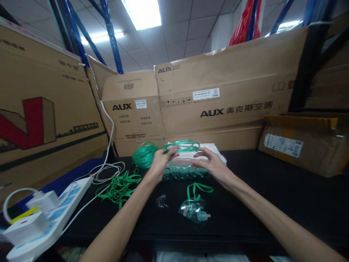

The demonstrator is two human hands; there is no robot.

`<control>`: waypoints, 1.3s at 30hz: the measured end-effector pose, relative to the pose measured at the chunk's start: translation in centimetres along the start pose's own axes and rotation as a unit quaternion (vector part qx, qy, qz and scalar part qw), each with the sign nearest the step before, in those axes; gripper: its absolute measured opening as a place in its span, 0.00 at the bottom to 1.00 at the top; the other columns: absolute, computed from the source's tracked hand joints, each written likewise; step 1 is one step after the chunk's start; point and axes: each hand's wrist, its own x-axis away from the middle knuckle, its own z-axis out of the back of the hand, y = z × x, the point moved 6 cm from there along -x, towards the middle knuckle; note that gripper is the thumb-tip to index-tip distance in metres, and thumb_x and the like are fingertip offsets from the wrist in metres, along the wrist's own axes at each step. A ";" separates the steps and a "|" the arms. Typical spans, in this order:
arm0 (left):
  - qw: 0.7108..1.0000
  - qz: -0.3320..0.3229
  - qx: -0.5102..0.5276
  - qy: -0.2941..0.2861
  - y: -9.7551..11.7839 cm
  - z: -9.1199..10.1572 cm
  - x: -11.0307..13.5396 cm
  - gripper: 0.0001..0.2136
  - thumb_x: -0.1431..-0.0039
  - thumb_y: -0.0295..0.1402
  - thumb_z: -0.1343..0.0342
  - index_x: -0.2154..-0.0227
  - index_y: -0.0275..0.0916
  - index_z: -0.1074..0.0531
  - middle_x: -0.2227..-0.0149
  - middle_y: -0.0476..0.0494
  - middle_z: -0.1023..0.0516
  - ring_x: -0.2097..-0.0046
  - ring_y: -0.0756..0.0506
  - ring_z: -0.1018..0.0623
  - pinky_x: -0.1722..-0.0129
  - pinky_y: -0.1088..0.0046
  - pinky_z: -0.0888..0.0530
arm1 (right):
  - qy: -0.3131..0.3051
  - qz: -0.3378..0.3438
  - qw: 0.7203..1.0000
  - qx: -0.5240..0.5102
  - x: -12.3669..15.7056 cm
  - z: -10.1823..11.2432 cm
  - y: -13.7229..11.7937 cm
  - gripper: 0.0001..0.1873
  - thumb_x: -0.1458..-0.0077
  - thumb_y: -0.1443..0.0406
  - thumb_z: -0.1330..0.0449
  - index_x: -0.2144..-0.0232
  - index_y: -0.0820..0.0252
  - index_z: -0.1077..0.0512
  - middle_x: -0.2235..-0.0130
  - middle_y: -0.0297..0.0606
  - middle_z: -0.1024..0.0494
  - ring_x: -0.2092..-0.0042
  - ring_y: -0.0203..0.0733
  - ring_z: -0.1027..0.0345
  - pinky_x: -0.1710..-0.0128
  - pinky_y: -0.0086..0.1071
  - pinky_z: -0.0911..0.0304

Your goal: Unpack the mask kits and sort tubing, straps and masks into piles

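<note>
Corrugated AUX cartons [245, 83] wall off the rear of a black work surface [240, 218]. Above it, the person's left hand [162, 160] pinches the left end of a looped green tubing [188, 143], which spans the space between the hands in front of white sheeting [216, 148]. The right hand [211, 162] has its thumb and fingers parted beside the loop's right end; whether they touch it cannot be told. Such tubing is probably light, smooth and springy, hard to break but liable to kink or slip; all strands are best gathered together at either end of the loop. Nearer the person lies a transparent face mask [195, 211] with a green strap [200, 187].
</note>
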 end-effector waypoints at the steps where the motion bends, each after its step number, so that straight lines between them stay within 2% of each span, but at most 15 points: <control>1: 0.999 -0.012 -0.039 0.024 0.5 1.5 -0.7 0.16 0.41 0.41 0.41 0.61 0.33 0.18 0.53 0.35 0.16 0.51 0.40 0.18 0.47 0.64 0.22 | 0.003 0.000 1.000 0.001 -0.1 0.2 0.1 0.28 0.56 0.56 0.26 0.55 0.58 0.28 0.62 0.33 0.25 0.68 0.39 0.23 0.62 0.38 0.28; 4: 0.977 -0.034 -0.187 0.099 2.2 6.7 -3.1 0.15 0.43 0.34 0.40 0.55 0.35 0.18 0.55 0.38 0.15 0.47 0.36 0.20 0.43 0.59 0.27 | 0.009 0.000 1.000 0.003 -0.2 0.6 0.2 0.25 0.52 0.55 0.29 0.54 0.58 0.28 0.61 0.33 0.26 0.69 0.38 0.23 0.62 0.38 0.27; 6: 0.947 -0.038 -0.290 0.136 3.1 9.9 -4.8 0.17 0.43 0.29 0.41 0.52 0.37 0.19 0.49 0.38 0.17 0.40 0.34 0.26 0.35 0.57 0.36 | 0.010 0.000 1.000 0.006 -0.2 0.7 0.2 0.22 0.50 0.56 0.30 0.55 0.58 0.28 0.61 0.34 0.27 0.69 0.37 0.24 0.63 0.38 0.26; 9: 0.894 -0.015 -0.417 0.163 2.8 13.3 -6.5 0.17 0.37 0.27 0.45 0.46 0.34 0.23 0.43 0.34 0.22 0.35 0.32 0.32 0.32 0.51 0.44 | 0.002 0.001 1.000 0.013 -0.1 0.6 0.0 0.19 0.47 0.58 0.33 0.55 0.57 0.28 0.61 0.33 0.27 0.69 0.37 0.23 0.63 0.37 0.26; 12: 0.848 0.031 -0.509 0.145 0.7 15.1 -7.0 0.17 0.32 0.34 0.45 0.43 0.35 0.28 0.40 0.35 0.27 0.38 0.33 0.30 0.36 0.45 0.37 | -0.015 0.003 0.999 0.030 0.1 0.3 -0.1 0.14 0.44 0.60 0.35 0.56 0.57 0.27 0.61 0.34 0.26 0.68 0.37 0.23 0.62 0.36 0.26; 16: 0.804 0.105 -0.583 0.052 -3.1 15.6 -6.9 0.16 0.33 0.37 0.40 0.46 0.37 0.28 0.44 0.38 0.26 0.46 0.38 0.23 0.47 0.52 0.24 | -0.044 0.001 0.997 0.062 -0.1 -0.2 0.3 0.08 0.42 0.64 0.38 0.59 0.59 0.27 0.62 0.36 0.24 0.69 0.37 0.23 0.64 0.35 0.27; 19: 0.783 0.135 -0.607 -0.016 -4.2 15.5 -7.2 0.16 0.33 0.37 0.40 0.46 0.37 0.28 0.46 0.39 0.24 0.48 0.39 0.22 0.49 0.55 0.23 | -0.069 -0.001 0.994 0.086 -0.1 -0.5 0.8 0.08 0.42 0.67 0.42 0.59 0.60 0.27 0.68 0.35 0.23 0.68 0.39 0.23 0.64 0.34 0.28; 23: 0.773 0.133 -0.618 -0.061 -3.1 15.4 -8.0 0.18 0.33 0.39 0.40 0.45 0.37 0.27 0.45 0.38 0.23 0.47 0.39 0.21 0.47 0.54 0.24 | -0.096 0.010 0.989 0.116 0.1 -0.8 1.0 0.11 0.44 0.72 0.46 0.61 0.60 0.27 0.71 0.34 0.22 0.68 0.39 0.24 0.64 0.34 0.29; 26: 0.769 0.113 -0.628 -0.050 -1.7 15.1 -7.9 0.21 0.37 0.39 0.39 0.44 0.35 0.25 0.45 0.35 0.20 0.45 0.35 0.21 0.44 0.56 0.26 | -0.105 0.031 0.984 0.141 0.2 -0.9 0.7 0.11 0.45 0.72 0.47 0.62 0.59 0.26 0.70 0.35 0.22 0.68 0.39 0.25 0.65 0.34 0.30; 29: 0.773 0.060 -0.632 -0.013 0.3 14.0 -6.5 0.25 0.40 0.39 0.42 0.41 0.34 0.26 0.43 0.33 0.22 0.40 0.29 0.25 0.40 0.56 0.30 | -0.100 0.054 0.979 0.172 0.3 -0.8 0.1 0.10 0.43 0.70 0.46 0.63 0.59 0.25 0.69 0.36 0.22 0.68 0.40 0.26 0.66 0.34 0.31; 32: 0.793 -0.024 -0.609 0.010 3.0 11.2 -3.5 0.24 0.34 0.40 0.50 0.39 0.38 0.28 0.40 0.39 0.24 0.39 0.35 0.25 0.38 0.62 0.33 | -0.104 0.075 0.971 0.201 1.0 -1.0 -1.3 0.09 0.40 0.67 0.45 0.64 0.58 0.23 0.69 0.35 0.22 0.67 0.41 0.26 0.64 0.34 0.32; 34: 0.816 -0.081 -0.573 -0.003 4.9 8.5 -0.8 0.20 0.32 0.42 0.52 0.44 0.44 0.24 0.45 0.48 0.19 0.46 0.42 0.21 0.43 0.70 0.30 | -0.119 0.086 0.965 0.219 2.2 -1.2 -2.3 0.10 0.38 0.66 0.44 0.63 0.57 0.22 0.67 0.35 0.21 0.68 0.41 0.27 0.64 0.35 0.32; 36: 0.858 -0.139 -0.491 -0.063 6.7 5.2 2.2 0.18 0.33 0.45 0.50 0.56 0.44 0.18 0.58 0.49 0.14 0.58 0.42 0.17 0.55 0.73 0.26 | -0.124 0.107 0.952 0.257 4.1 -1.5 -3.3 0.09 0.37 0.65 0.43 0.62 0.55 0.22 0.64 0.36 0.19 0.66 0.41 0.26 0.63 0.36 0.32; 37: 0.868 -0.142 -0.462 -0.110 7.1 3.6 3.6 0.18 0.33 0.46 0.50 0.61 0.44 0.17 0.66 0.50 0.15 0.65 0.44 0.18 0.62 0.74 0.26 | -0.119 0.120 0.944 0.284 5.2 -1.5 -3.6 0.09 0.36 0.64 0.43 0.60 0.54 0.22 0.62 0.37 0.19 0.65 0.42 0.26 0.62 0.36 0.31; 39: 0.870 -0.137 -0.425 -0.211 7.1 0.7 6.4 0.18 0.33 0.46 0.48 0.65 0.44 0.16 0.71 0.50 0.16 0.70 0.45 0.19 0.67 0.74 0.28 | -0.093 0.140 0.929 0.329 7.7 -1.5 -3.8 0.09 0.36 0.62 0.40 0.55 0.53 0.23 0.60 0.38 0.19 0.62 0.44 0.26 0.60 0.37 0.30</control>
